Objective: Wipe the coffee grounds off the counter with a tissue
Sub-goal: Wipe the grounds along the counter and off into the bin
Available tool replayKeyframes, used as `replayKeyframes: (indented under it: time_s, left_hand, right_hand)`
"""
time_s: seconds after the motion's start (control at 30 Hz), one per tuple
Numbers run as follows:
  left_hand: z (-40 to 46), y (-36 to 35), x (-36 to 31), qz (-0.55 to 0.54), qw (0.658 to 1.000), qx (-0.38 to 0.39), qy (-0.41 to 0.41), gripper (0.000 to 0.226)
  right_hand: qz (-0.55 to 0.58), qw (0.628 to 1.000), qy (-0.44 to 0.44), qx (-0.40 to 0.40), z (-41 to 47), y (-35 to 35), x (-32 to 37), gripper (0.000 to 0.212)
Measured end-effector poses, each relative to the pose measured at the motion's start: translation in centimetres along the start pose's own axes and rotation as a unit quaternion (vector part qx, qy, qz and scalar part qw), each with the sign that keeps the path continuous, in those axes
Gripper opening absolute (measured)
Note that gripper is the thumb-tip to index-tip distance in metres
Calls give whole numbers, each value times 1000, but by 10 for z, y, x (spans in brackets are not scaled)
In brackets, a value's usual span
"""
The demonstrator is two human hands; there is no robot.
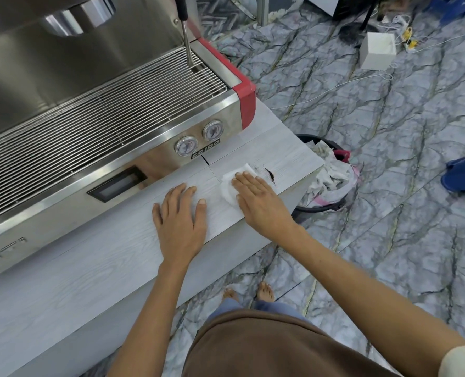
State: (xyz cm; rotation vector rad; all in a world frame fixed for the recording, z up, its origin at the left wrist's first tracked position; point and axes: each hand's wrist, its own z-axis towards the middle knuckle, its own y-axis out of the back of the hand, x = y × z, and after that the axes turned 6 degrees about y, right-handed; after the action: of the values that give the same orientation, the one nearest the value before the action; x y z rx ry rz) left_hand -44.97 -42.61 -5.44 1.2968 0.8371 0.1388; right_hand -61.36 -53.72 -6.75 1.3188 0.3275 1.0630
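Pressing flat, your right hand (pixel 255 197) lies with fingers straight and together on a soft, crumpled white tissue (pixel 232 183), pinning it to the counter (pixel 90 281), a pale grey board with a wood-grain print. Just right of the tissue, a thin dark streak of grounds (pixel 271 176) sits near the counter's end. Your left hand (pixel 179 221) rests palm down beside it, fingers loosely spread, holding nothing. Behind stands a brushed-steel espresso machine (pixel 103 110) with a wire grille. Veined marble tiles cover the floor (pixel 389 159), where a bin (pixel 326 175) holds used tissues.
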Motion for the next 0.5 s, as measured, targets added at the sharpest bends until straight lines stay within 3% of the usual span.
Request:
replayKeyframes:
  time_s: [0.3,0.5]
  left_hand:
    - [2,-3,1,77,996,40,-32,64]
    - [5,-4,-5,45,996,66,-38,65]
  right_hand:
    - [16,998,-56,-3,14,13,-26,44]
    - [38,995,-89,-26,22,18,-33,32]
